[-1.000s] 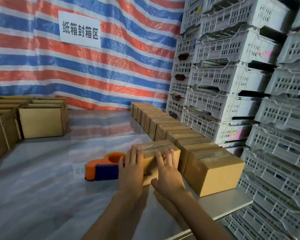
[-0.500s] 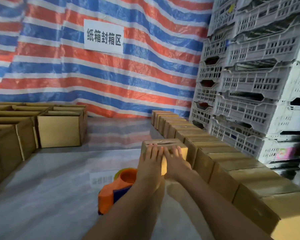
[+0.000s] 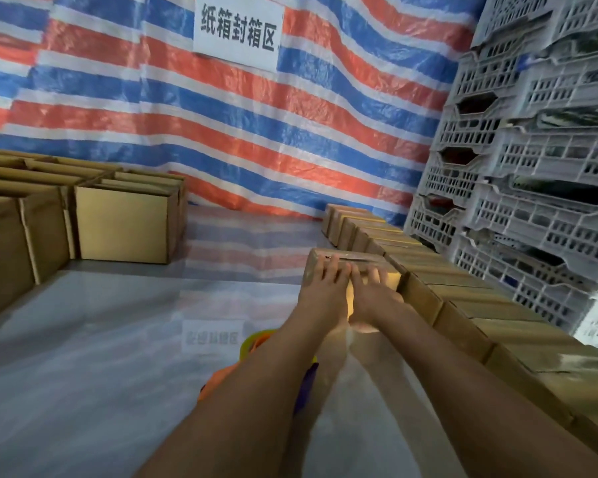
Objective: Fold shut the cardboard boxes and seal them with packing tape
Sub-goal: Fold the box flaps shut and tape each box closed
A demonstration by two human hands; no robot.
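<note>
Small cardboard box (image 3: 363, 257), left hand (image 3: 320, 288) and right hand (image 3: 370, 294) flat against near side, fingers straight, orange tape dispenser (image 3: 216, 382) behind left forearm

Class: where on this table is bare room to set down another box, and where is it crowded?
Bare: the table between the open boxes and the pressed box; also left of the tape dispenser. Crowded: the right edge, lined with closed boxes.
</note>
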